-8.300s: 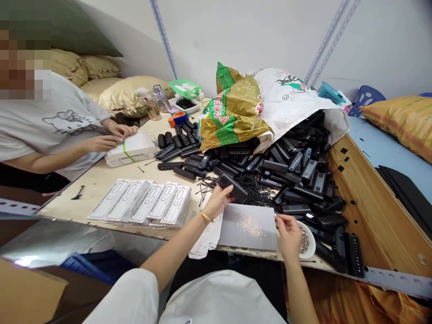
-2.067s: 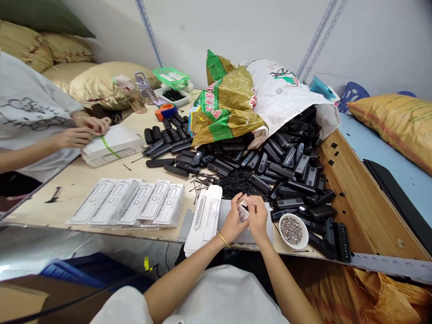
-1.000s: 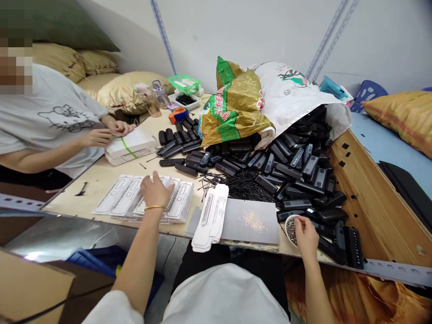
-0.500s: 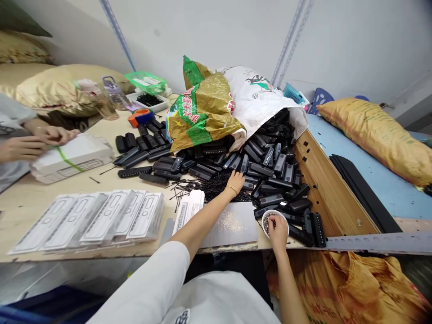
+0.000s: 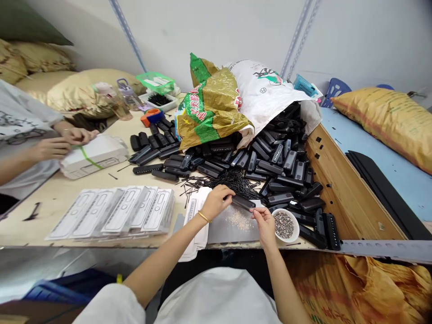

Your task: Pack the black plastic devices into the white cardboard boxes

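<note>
A black oblong case (image 5: 243, 202) is held level above a grey sheet (image 5: 219, 231). My left hand (image 5: 218, 201) grips its left end. At its right end my right hand (image 5: 265, 222) is closed in a pinch; whatever small thing is between the fingertips is too small to name. Small pale pieces (image 5: 239, 220) lie scattered on the sheet below. A white bowl (image 5: 295, 233) of small metal parts stands just right of my right hand. Behind my hands lies a heap of thin black sticks (image 5: 241, 181). White printed cards (image 5: 199, 216) lie beside the sheet, under my left forearm.
More black cases (image 5: 280, 186) are piled behind, spilling from a white sack (image 5: 270, 99) beside a gold-green bag (image 5: 216, 108). Packed cards (image 5: 126, 211) lie in a row at left. Another person's hands (image 5: 67, 141) hold a banded card stack (image 5: 97, 159). A wooden board (image 5: 351, 193) edges the right side.
My left hand has come back from the heap and now holds a black case. My right hand has left the bowl and moved left to the case. The view has shifted slightly.
</note>
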Demonstrator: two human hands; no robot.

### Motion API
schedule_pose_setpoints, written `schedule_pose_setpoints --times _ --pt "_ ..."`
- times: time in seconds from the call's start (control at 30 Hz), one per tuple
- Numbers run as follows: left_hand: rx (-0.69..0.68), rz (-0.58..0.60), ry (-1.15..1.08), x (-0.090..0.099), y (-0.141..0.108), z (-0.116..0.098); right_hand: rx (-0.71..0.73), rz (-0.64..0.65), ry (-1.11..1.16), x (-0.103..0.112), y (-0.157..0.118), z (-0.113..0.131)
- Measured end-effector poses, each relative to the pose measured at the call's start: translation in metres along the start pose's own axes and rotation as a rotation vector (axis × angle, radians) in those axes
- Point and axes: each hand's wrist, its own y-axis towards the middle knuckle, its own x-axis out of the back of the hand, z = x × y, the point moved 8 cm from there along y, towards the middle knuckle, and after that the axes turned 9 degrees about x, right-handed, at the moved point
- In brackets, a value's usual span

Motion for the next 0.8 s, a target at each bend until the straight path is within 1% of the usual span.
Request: schedule_pose_setpoints --times 0.03,0.1,0.17,0.23,0.3,0.37,0.4,0.47,0.53,0.57,0.63,0.67,0.7,0.73,0.77,0.8 --pt "0.016 0.014 -0.046 -0.005 -0.007 0.0 -0.01 0.019 0.003 -0.008 -0.001 -0.003" --pt "0.039 0.081 -0.101 -0.021 -0.018 -0.004 -0.014 0.031 -0.007 -0.016 -0.002 -0.007" --pt "0.028 0.158 -0.077 -0.04 -0.026 -0.011 -0.006 0.013 -0.011 -0.016 -0.002 -0.01" --pt "-0.024 0.201 -0.014 -0.055 -0.028 -0.022 0.004 -0.005 -0.005 -0.011 -0.001 -0.012" --pt "-0.114 0.241 0.037 -0.066 -0.024 -0.037 0.015 -0.019 0.002 -0.004 -0.001 -0.011" --pt "-0.162 0.296 -0.016 -0.077 -0.013 -0.05 0.029 -0.047 0.009 0.005 -0.001 -0.007" --pt "-0.155 0.323 -0.072 -0.081 -0.005 -0.055 0.038 -0.063 0.014 0.01 -0.001 -0.004" --pt "-0.092 0.348 -0.178 -0.087 0.011 -0.06 0.063 -0.093 0.02 0.019 -0.002 0.003" --pt "-0.023 0.322 -0.239 -0.087 0.023 -0.061 0.096 -0.118 0.013 0.026 -0.004 0.012" --pt "0.007 0.296 -0.26 -0.083 0.026 -0.06 0.112 -0.127 -0.003 0.028 -0.005 0.017" --pt "0.074 0.231 -0.294 -0.068 0.023 -0.051 0.13 -0.127 -0.055 0.027 -0.007 0.022" --pt "0.124 0.186 -0.324 -0.058 0.019 -0.042 0.129 -0.105 -0.088 0.022 -0.009 0.022" --pt "0.199 0.132 -0.404 -0.046 0.012 -0.029 0.121 -0.064 -0.122 0.014 -0.01 0.021" --pt "0.301 0.072 -0.544 -0.033 0.003 -0.014 0.108 0.001 -0.152 0.002 -0.012 0.018" --pt "0.43 0.006 -0.743 -0.023 -0.008 0.005 0.095 0.078 -0.176 -0.012 -0.014 0.014" --pt "0.574 -0.059 -0.98 -0.016 -0.021 0.023 0.083 0.156 -0.19 -0.027 -0.017 0.01"
